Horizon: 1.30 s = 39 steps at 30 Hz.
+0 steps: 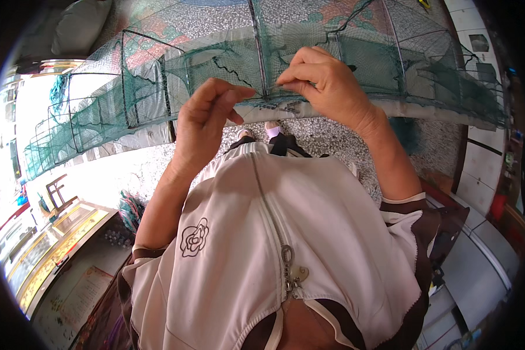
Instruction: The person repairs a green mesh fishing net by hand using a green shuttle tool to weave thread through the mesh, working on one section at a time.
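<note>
A long green mesh net trap [361, 55] with dark rod frames lies crosswise in front of me on a pale sheet-covered support [373, 109]. My left hand [210, 119] is raised just before a middle rod, thumb and fingertips pinched on what I cannot make out. My right hand [335, 93] is closed in a similar pinch beside that rod, perhaps with a fine strand too small to name. Both sets of fingertips are near the net's lower edge, a short distance apart. Small dark metal pieces [289, 108] sit on that edge below my right fingers.
My feet [272, 129] are on the speckled floor [356, 140] under the support. At lower left stands a cabinet [70, 233] with tangled strands [131, 213] beside it. A grey cushion [76, 29] is at upper left, and white tiled units [484, 262] line the right.
</note>
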Each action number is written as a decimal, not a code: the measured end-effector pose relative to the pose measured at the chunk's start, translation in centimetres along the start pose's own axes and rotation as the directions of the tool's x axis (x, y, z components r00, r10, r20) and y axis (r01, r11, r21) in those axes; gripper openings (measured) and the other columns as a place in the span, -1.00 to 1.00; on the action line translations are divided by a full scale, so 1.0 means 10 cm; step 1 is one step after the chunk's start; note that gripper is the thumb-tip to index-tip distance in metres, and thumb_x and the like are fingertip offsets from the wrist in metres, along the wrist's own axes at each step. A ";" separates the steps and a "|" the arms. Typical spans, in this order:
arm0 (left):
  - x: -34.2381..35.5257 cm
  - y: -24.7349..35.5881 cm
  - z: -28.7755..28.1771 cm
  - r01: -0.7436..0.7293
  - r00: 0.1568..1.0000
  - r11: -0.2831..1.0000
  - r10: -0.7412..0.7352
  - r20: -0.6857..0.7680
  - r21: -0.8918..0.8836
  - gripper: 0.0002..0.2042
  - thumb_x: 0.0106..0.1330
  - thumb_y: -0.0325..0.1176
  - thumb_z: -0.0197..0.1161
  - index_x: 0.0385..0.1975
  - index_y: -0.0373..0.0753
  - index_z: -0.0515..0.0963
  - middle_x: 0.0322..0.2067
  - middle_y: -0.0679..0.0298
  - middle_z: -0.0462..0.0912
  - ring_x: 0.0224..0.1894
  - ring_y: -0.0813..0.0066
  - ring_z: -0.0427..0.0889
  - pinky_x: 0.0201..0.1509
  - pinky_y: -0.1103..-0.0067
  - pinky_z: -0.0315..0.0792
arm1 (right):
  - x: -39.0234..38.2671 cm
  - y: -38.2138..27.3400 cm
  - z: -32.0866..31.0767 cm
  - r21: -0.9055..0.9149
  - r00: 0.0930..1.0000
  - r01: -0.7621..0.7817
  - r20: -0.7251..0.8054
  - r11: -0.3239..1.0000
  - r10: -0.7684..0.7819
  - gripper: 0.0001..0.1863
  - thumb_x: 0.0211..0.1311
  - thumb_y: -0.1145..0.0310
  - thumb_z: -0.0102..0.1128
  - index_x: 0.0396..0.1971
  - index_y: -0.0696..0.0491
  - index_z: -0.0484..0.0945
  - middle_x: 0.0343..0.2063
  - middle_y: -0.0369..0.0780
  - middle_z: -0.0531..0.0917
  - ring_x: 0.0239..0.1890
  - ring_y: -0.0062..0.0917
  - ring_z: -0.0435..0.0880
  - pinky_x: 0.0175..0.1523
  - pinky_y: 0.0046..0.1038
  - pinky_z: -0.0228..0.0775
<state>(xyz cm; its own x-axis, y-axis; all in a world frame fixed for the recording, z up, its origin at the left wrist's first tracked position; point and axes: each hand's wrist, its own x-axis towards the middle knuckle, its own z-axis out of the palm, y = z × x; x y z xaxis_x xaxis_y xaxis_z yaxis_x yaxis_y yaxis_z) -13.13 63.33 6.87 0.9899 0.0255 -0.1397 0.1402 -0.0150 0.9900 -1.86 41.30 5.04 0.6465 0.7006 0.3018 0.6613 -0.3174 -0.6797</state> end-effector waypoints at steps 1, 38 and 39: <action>0.00 -0.01 0.01 -0.009 1.000 1.000 0.009 0.007 0.028 -0.87 0.52 -0.46 0.00 -0.22 -0.33 0.50 -0.13 0.24 0.71 -0.38 0.69 0.54 -0.24 0.70 0.50 | -0.01 0.01 0.01 0.034 1.000 -0.025 0.016 0.999 0.024 -0.92 0.11 0.44 0.37 -0.36 0.03 0.72 -0.42 -0.33 0.59 -0.29 -0.48 0.56 -0.19 -0.43 0.43; 0.05 0.00 -0.09 0.026 0.995 0.990 -0.039 0.090 0.141 -0.86 0.53 -0.42 0.02 -0.25 -0.34 0.46 -0.06 0.21 0.69 -0.38 0.67 0.55 -0.22 0.67 0.52 | 0.01 -0.04 -0.01 -0.001 0.998 -0.048 -0.043 0.999 0.048 -0.90 0.06 0.50 0.38 -0.45 0.08 0.60 -0.44 -0.28 0.56 -0.30 -0.38 0.55 -0.19 -0.37 0.42; 0.05 0.00 -0.08 0.040 0.994 0.988 -0.055 0.097 0.150 -0.85 0.54 -0.40 0.01 -0.27 -0.32 0.45 -0.03 0.19 0.68 -0.37 0.68 0.52 -0.21 0.68 0.50 | 0.01 -0.04 0.02 -0.004 0.998 -0.039 -0.048 0.999 0.038 -0.90 0.05 0.49 0.38 -0.45 0.07 0.61 -0.44 -0.28 0.56 -0.30 -0.39 0.55 -0.18 -0.37 0.42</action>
<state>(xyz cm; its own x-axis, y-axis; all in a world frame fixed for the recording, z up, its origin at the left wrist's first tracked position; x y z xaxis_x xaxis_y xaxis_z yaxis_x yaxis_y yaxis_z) -12.64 64.18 6.82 0.9782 -0.0710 -0.1950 0.1814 -0.1634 0.9697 -2.13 41.57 5.22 0.6890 0.6565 0.3072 0.6373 -0.3468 -0.6881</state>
